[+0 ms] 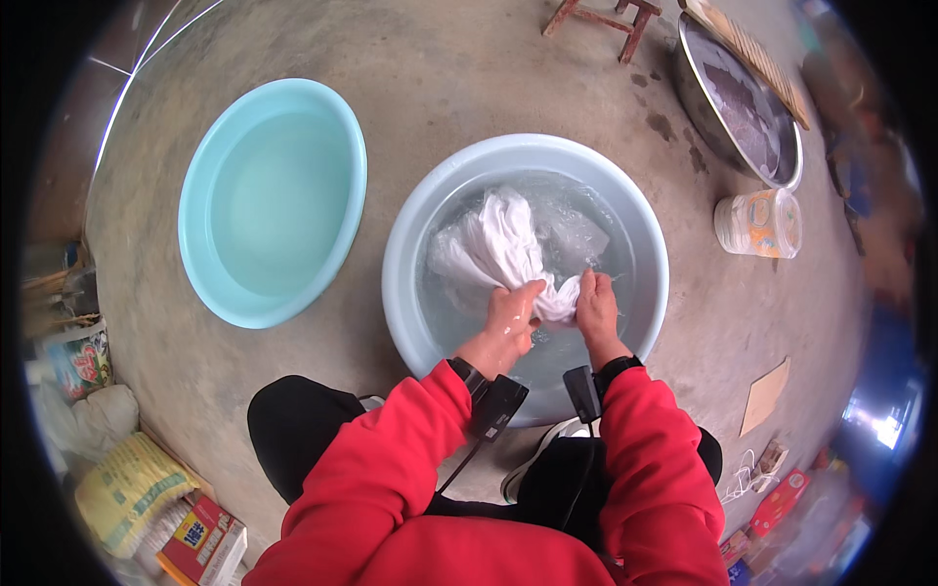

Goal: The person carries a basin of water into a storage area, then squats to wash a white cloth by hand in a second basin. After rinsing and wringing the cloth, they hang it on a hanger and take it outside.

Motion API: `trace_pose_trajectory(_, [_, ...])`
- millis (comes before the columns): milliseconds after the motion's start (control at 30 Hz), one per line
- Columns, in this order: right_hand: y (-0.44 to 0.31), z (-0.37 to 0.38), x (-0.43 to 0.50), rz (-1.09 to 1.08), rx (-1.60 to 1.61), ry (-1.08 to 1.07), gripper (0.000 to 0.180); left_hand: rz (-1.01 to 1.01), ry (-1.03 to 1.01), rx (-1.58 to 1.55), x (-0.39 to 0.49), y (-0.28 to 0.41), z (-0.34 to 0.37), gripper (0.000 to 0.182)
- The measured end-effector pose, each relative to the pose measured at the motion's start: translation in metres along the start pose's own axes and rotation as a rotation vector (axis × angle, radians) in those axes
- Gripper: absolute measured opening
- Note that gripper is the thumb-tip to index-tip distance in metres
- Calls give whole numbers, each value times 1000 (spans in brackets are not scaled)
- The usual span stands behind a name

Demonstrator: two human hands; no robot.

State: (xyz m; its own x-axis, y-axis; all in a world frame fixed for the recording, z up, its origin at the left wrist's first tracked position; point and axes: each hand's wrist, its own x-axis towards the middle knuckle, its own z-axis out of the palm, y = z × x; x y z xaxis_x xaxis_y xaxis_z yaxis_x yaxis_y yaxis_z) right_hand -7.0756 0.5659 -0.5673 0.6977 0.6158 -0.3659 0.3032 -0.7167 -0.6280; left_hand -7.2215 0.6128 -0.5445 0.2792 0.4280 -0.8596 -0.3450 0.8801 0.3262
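Observation:
A light grey-blue plastic basin of water stands on the floor in front of my knees. In it a wet white cloth is bunched up, its far part spread in the water. My left hand grips the cloth's gathered middle. At the cloth's near right end, my right hand is closed on the fabric. Between the two hands the cloth sags in a short twisted length. Both wrists bear black bands with small black devices.
A turquoise basin of water is at the left. To the far right are a metal tub with a wooden washboard, a plastic tub and a wooden stool. Bags and a box lie near left; cardboard lies right.

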Motion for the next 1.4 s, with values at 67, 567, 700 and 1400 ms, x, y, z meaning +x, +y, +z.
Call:
trace_pose_trajectory(67, [14,10,-6,-181,-233,108,51,-89,96,-54,5,2,-8,50])
trace_pose_trajectory(567, [-19,22,-48,67,651,-515,16,-198,-107,47,-9,1,-1,61])
trace_pose_trajectory(700, [-80,-16,-92,-90,542,-574,13,-115,-219,-98,-8,41,-4,56])
trace_pose_trajectory(1400, [-4,0,-10,103,370,-442,57,566,-225,1271,-15,-17,-8,42])
